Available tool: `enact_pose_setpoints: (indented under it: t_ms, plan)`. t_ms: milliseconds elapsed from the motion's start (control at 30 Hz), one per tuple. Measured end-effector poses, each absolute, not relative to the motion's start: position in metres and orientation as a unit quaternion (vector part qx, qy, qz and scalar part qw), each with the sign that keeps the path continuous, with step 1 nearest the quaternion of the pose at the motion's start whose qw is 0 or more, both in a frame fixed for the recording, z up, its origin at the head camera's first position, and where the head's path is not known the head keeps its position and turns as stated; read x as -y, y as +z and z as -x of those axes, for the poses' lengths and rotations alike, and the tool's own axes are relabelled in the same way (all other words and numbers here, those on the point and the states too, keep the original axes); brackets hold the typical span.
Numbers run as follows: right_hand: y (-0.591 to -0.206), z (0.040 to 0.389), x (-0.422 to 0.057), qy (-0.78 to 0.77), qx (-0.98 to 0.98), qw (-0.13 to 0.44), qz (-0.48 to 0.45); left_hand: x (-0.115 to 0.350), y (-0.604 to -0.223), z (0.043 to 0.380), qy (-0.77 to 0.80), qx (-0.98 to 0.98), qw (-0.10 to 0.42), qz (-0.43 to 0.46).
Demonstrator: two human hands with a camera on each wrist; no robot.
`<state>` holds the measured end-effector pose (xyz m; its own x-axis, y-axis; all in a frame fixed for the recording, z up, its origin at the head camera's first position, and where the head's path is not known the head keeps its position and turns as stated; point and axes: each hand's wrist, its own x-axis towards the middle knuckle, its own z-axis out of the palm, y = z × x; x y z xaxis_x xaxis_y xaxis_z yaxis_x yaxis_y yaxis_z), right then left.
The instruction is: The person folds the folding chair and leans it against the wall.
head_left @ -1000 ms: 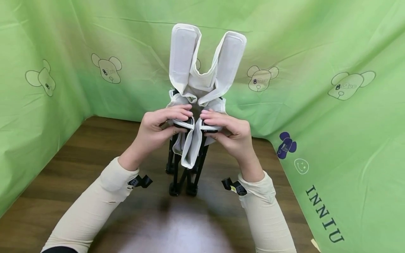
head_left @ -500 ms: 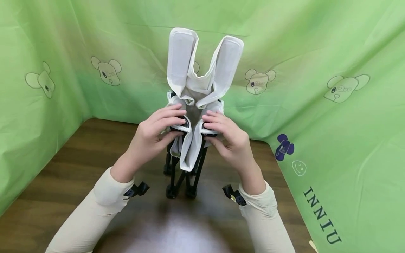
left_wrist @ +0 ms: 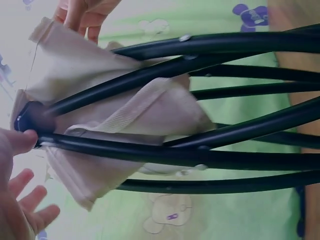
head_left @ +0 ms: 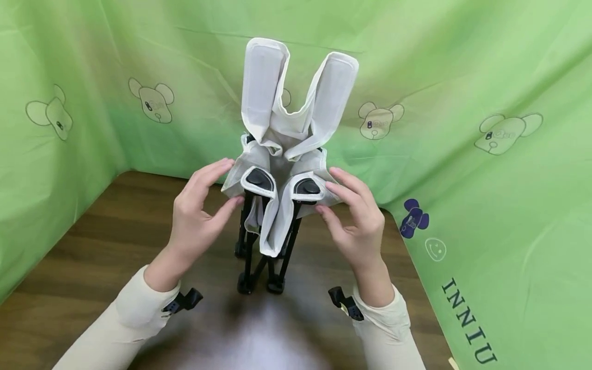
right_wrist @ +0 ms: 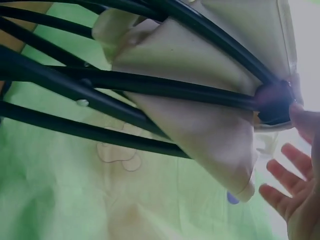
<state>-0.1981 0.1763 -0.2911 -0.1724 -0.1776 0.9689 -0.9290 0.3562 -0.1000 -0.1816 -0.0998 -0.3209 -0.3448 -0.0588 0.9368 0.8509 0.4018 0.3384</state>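
A small folding chair point(head_left: 276, 221) with pale fabric and black tube legs stands partly folded at the middle of the table. Its black corner caps point(head_left: 307, 186) sit in fabric pockets on the near side. To its left, my left hand point(head_left: 191, 221) has fingers spread beside the fabric edge, thumb close to the left cap. My right hand point(head_left: 358, 228) mirrors it on the other side, fingertips at the fabric edge. Crossed legs point(left_wrist: 190, 155) fill the left wrist view, with the thumb near a cap. In the right wrist view, the thumb is beside the cap point(right_wrist: 272, 102).
The wooden table point(head_left: 83, 257) carries the chair. A green curtain point(head_left: 462, 61) printed with bear heads stands behind and on both sides. Black wrist cameras point(head_left: 182, 301) are strapped to both sleeves.
Both hands have let go of the two corner caps and moved outward, fingers spreading. The caps now show uncovered. The chair stays upright, its fabric sides fanned out a little more.
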Motion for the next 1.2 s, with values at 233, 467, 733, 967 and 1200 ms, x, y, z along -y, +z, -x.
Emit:
enact_pose_setpoints:
  t_ms: [233,467,733,967,1200]
  plan:
    - [-0.300,0.179,-0.184,0.418,0.685,0.499,-0.326,0.099,-0.352,0.164,-0.519,0.709,0.427,0.213]
    - [-0.301,0.166,-0.191,0.491,0.704,0.443,-0.258,0.097,-0.373,0.154,-0.533,0.723,0.395,0.191]
    - [-0.335,0.185,-0.199,0.531,0.735,0.373,-0.196,0.098,-0.395,0.157,-0.596,0.722,0.329,0.127]
    - [-0.362,0.194,-0.197,0.567,0.762,0.263,-0.171,0.094,-0.421,0.162,-0.628,0.737,0.237,0.074]
    - [-0.367,0.182,-0.182,0.576,0.781,0.180,-0.159,0.093,-0.434,0.161,-0.642,0.742,0.183,0.054]
